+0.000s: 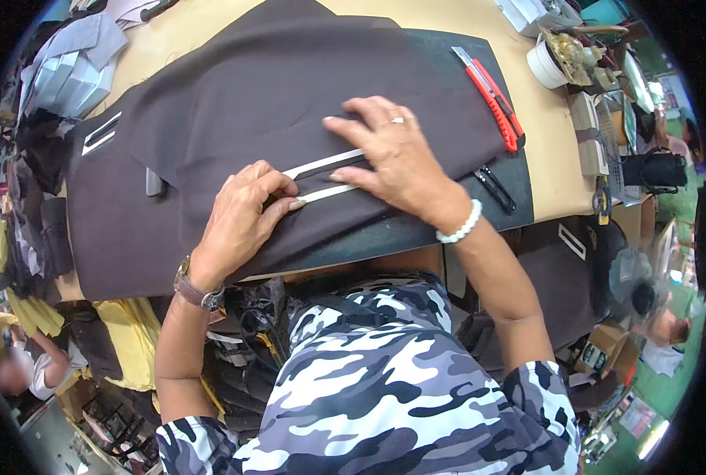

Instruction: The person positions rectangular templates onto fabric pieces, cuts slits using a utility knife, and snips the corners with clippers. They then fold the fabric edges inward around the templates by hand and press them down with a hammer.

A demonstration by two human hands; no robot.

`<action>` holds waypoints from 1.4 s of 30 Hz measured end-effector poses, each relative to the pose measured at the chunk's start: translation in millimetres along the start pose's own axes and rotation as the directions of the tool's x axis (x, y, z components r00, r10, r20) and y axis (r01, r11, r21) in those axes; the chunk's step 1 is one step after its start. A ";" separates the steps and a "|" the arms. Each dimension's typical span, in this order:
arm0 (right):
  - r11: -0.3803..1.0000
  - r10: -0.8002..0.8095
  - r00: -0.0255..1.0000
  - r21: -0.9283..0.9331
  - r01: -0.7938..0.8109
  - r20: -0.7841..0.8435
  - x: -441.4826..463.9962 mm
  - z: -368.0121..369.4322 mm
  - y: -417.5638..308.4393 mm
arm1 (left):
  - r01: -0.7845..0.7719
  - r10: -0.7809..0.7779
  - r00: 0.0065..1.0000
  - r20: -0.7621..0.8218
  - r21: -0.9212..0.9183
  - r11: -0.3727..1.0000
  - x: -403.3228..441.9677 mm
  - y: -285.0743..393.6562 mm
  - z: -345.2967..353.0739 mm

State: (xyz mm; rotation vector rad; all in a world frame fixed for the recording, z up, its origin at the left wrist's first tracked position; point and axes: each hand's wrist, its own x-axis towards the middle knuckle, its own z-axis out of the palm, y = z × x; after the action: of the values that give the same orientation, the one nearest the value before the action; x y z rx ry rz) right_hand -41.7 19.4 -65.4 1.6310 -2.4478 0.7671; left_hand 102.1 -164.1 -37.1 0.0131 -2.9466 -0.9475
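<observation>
Left fingers [279, 183], right fingers [357, 178] rest atop white frame [321, 193].

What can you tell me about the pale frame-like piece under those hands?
The pale piece shows two long, narrow, nearly parallel strips with dark fabric between them. It looks flat and stiffish, though its material is unclear. It lies slantwise on the dark cloth, the left hand at its left end. The right hand hides its right end.

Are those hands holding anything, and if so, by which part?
The left hand seems to pinch the white frame at its left end; the right hand covers its right end.
</observation>
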 end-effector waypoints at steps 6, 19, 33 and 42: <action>0.999 0.048 0.998 0.025 -0.048 0.036 0.1 0.5 -5.1 | 0.048 -0.039 0.994 -0.100 0.083 0.995 -6.2 -2.0 2.1; 0.997 -0.049 0.998 0.052 0.051 -0.035 11.8 27.8 -24.2 | 0.017 0.010 0.982 -0.187 0.138 0.990 -15.2 -8.2 7.9; 0.988 -0.085 0.994 0.135 0.076 0.062 24.5 22.4 -32.2 | 0.112 -0.111 0.994 0.019 -0.033 0.993 -19.3 -13.5 -21.3; 0.954 -0.010 0.989 0.296 0.054 -0.147 51.0 34.5 -9.1 | 0.258 -0.087 0.873 -0.481 0.302 0.918 -43.8 -73.1 -20.8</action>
State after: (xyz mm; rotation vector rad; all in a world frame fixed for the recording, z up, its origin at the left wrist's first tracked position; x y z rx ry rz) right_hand -48.6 -41.8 -74.2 1.6352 -2.2866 1.2563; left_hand 146.3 -234.7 -64.6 0.4613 -2.6423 -0.3312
